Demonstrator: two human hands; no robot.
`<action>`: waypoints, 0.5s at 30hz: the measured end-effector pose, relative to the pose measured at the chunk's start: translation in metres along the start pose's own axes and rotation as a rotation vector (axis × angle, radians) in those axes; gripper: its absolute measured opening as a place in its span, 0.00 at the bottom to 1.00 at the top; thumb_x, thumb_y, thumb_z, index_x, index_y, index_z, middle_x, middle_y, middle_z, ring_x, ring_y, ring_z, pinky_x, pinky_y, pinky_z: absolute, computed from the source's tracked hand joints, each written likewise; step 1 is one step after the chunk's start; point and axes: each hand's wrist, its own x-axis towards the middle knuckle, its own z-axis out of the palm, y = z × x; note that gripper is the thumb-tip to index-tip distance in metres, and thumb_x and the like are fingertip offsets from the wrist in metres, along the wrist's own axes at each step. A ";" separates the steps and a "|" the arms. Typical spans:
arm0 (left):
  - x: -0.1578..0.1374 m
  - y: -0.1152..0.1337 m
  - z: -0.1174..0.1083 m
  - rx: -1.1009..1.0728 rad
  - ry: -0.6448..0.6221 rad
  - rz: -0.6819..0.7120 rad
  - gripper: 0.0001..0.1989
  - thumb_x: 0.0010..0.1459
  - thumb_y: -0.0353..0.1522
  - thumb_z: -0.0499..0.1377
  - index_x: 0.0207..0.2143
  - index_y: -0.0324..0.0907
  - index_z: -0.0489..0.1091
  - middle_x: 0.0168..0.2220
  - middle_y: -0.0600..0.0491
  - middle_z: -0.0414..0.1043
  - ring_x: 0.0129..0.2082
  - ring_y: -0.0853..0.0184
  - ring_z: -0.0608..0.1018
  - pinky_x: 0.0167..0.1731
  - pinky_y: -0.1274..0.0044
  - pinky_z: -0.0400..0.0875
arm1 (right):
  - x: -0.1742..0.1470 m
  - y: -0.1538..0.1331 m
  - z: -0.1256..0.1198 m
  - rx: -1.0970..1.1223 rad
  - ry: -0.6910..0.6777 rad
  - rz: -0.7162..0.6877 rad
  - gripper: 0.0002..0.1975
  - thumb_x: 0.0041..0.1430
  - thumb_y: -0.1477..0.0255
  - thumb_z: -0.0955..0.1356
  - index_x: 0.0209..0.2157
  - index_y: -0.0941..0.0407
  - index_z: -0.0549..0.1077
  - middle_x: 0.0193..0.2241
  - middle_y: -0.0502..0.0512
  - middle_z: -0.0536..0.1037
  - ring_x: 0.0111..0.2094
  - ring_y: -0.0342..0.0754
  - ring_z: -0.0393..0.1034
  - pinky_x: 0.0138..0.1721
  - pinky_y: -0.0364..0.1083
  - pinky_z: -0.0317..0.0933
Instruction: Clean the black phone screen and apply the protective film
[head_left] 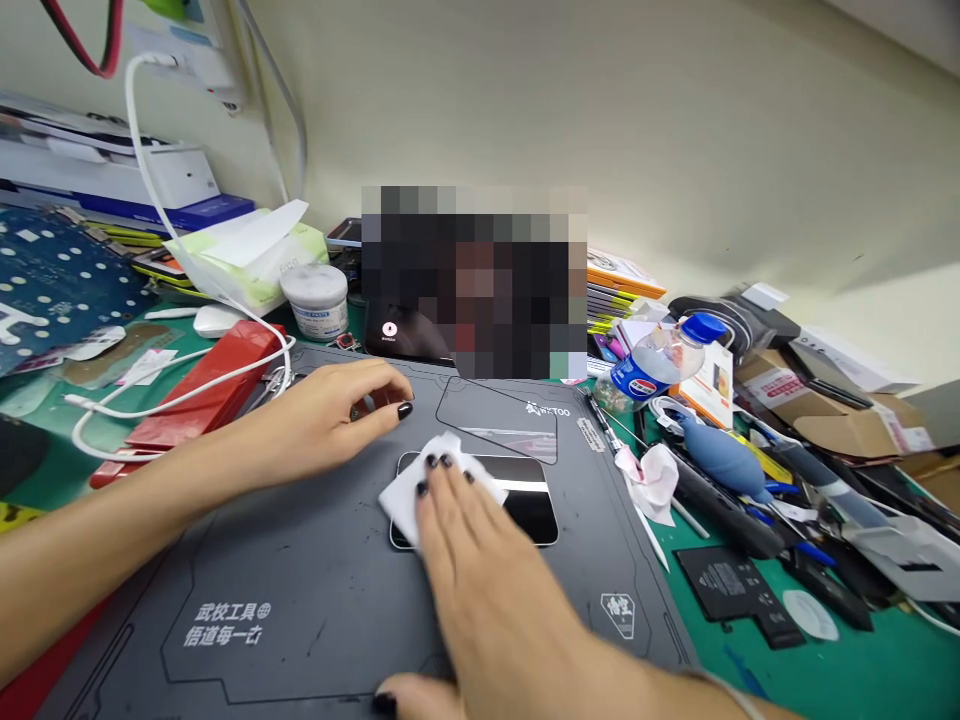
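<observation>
A phone [534, 510] with a dark, glossy screen and a pale frame lies face up on the grey work mat [330, 590]. My right hand [480, 560] rests flat over its left half, fingers stretched out and thumb apart. Under those fingertips a folded white wipe [401, 500] is pressed on the screen. To the upper left, my left hand [341, 410] hovers near the phone, loosely curved and open, with nothing in it. Behind the phone lies a thin clear sheet with a dark outline [517, 440], catching a reflection.
A pixelated area hides part of a dark screen [405, 335] at the back. On the left are a red box [202, 385], a white cable [135, 130], a tub [315, 300] and tissues [251, 250]. A bottle [652, 365], blue air blower [720, 455], tools and a battery [731, 585] crowd the right.
</observation>
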 end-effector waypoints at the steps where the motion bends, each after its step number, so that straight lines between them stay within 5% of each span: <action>1: 0.000 0.000 0.000 -0.004 -0.003 0.002 0.16 0.66 0.43 0.52 0.41 0.44 0.74 0.42 0.48 0.83 0.39 0.59 0.83 0.41 0.69 0.78 | -0.001 0.000 0.000 0.001 -0.012 -0.040 0.54 0.70 0.42 0.63 0.74 0.76 0.52 0.74 0.81 0.43 0.76 0.74 0.37 0.76 0.65 0.45; 5: -0.001 0.001 0.000 -0.008 -0.007 0.000 0.16 0.66 0.43 0.52 0.42 0.44 0.74 0.43 0.48 0.82 0.40 0.57 0.83 0.41 0.67 0.78 | -0.004 0.000 0.004 -0.034 0.073 0.105 0.54 0.70 0.44 0.63 0.72 0.80 0.53 0.73 0.86 0.45 0.75 0.79 0.40 0.73 0.70 0.50; 9: -0.001 0.001 0.000 -0.005 -0.024 0.009 0.16 0.66 0.43 0.52 0.41 0.44 0.74 0.42 0.48 0.82 0.39 0.58 0.83 0.41 0.67 0.78 | -0.001 0.000 0.010 -0.066 0.044 -0.088 0.46 0.72 0.53 0.66 0.73 0.76 0.54 0.74 0.80 0.47 0.76 0.74 0.42 0.74 0.65 0.51; 13: -0.001 -0.001 0.000 0.009 -0.025 0.003 0.17 0.66 0.42 0.50 0.43 0.43 0.75 0.44 0.47 0.82 0.42 0.56 0.83 0.44 0.66 0.78 | 0.001 0.001 0.006 -0.027 0.031 0.082 0.57 0.67 0.44 0.67 0.74 0.79 0.48 0.74 0.85 0.41 0.76 0.78 0.36 0.74 0.69 0.47; 15: -0.001 -0.002 0.001 0.010 -0.027 -0.002 0.17 0.66 0.42 0.50 0.44 0.43 0.74 0.44 0.47 0.82 0.43 0.56 0.83 0.46 0.65 0.78 | 0.002 0.001 0.004 -0.015 0.015 -0.022 0.49 0.72 0.51 0.66 0.74 0.76 0.50 0.75 0.81 0.43 0.76 0.74 0.35 0.76 0.65 0.44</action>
